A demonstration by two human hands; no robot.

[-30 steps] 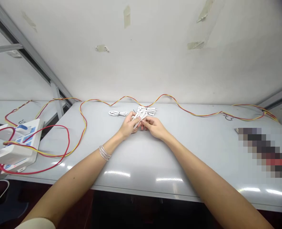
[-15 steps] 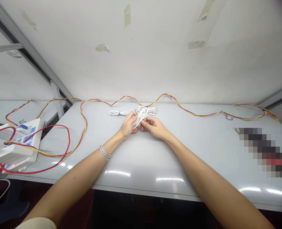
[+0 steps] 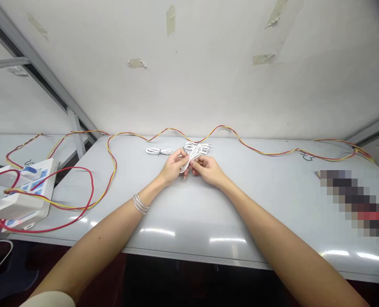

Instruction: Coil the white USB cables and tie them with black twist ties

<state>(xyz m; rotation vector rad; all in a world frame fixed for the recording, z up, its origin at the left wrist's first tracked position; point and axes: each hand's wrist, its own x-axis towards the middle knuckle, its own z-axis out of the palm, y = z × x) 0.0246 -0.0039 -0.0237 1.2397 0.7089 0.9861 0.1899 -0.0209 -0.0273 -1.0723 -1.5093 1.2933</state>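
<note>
Between my two hands is a looped bundle of white cable point(image 3: 194, 154), tilted over the table. My left hand point(image 3: 174, 167) pinches its left side; a thin dark tie end sticks up near those fingers. My right hand point(image 3: 208, 169) grips the same bundle from the right, thumb on top. Just behind, partly covered by the held bundle, more coiled white cable point(image 3: 205, 147) lies on the table. Left of my hands rests a separate white cable bundle point(image 3: 158, 151), bound at its middle with a black tie.
A red and yellow wire point(image 3: 221, 126) runs along the wall edge of the grey table point(image 3: 189, 213). White power strips point(image 3: 45, 187) with looping red wires crowd the left side. A pixelated object point(image 3: 352, 198) lies at the right. Metal frame bars point(image 3: 48, 70) slant at upper left.
My left fingers have shifted up onto the middle of the bundle, which now looks pinched there with its loops fanned out. My right hand has barely moved.
</note>
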